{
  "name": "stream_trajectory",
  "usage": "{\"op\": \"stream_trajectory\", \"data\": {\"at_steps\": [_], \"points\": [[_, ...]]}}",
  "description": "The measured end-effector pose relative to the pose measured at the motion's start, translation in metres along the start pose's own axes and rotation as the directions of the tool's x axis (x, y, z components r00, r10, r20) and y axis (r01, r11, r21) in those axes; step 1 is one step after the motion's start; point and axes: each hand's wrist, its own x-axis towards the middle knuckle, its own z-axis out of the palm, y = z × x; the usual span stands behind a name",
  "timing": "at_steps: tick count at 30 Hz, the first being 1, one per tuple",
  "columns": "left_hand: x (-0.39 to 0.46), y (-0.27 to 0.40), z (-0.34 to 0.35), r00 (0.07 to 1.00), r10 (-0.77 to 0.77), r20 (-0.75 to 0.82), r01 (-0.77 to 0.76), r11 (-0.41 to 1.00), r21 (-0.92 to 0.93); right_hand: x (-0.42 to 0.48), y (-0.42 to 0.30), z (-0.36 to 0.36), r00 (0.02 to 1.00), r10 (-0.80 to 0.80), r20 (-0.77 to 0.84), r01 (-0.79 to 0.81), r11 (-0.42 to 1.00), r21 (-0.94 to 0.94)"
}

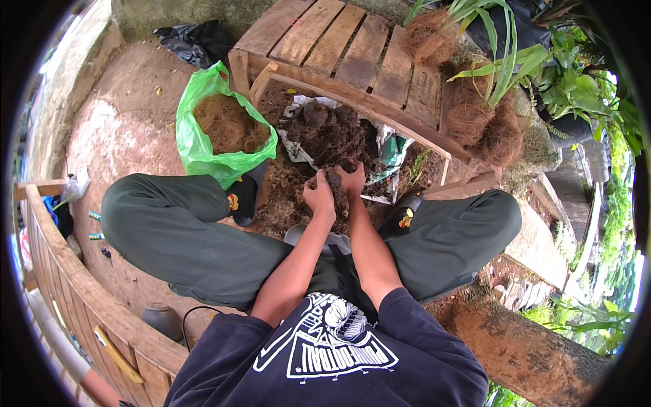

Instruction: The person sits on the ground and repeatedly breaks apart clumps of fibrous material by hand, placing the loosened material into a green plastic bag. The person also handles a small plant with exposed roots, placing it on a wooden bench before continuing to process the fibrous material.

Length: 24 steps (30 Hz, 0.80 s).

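Note:
My left hand (319,193) and my right hand (352,179) meet low between my knees, fingers curled around a dark, crumbly clump of soil and roots (335,181). Just beyond them, a larger heap of dark soil and fibrous roots (338,129) lies on an opened white and green plastic sack (394,157). Left of the heap stands a bright green plastic bag (190,145), its mouth wide and brown coir fibre (229,124) inside. Fingers partly hide the clump, so its full shape cannot be seen.
A slatted wooden bench (351,46) stands behind the heap. Coir-wrapped root balls (470,119) with strap-leaved plants sit at its right end. A black plastic bag (196,43) lies at the back left. A wooden railing (96,295) and grey pot (161,320) are at lower left.

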Motion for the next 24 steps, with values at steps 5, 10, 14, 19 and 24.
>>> {"op": "stream_trajectory", "data": {"at_steps": [5,10,14,19,24], "points": [[-0.001,0.000,0.001,1.000,0.006,-0.006,-0.007,1.000,-0.023,0.000,0.000,-0.001,0.996,0.089,-0.027,-0.085,0.990,0.112],[-0.002,0.000,0.001,1.000,0.024,-0.017,-0.025,0.999,-0.027,-0.003,-0.001,0.000,0.998,0.045,-0.038,-0.043,0.998,0.052],[0.000,0.000,0.000,1.000,0.009,-0.014,-0.009,1.000,0.005,-0.003,-0.004,0.001,1.000,0.023,-0.015,-0.022,0.998,0.060],[-0.001,-0.001,0.001,1.000,0.015,-0.004,-0.015,1.000,0.002,0.005,0.012,0.005,1.000,0.010,0.021,-0.012,0.998,0.064],[0.002,-0.002,0.000,1.000,0.001,-0.010,-0.001,1.000,-0.001,0.005,0.014,0.008,0.995,0.095,0.034,-0.100,0.970,0.221]]}}
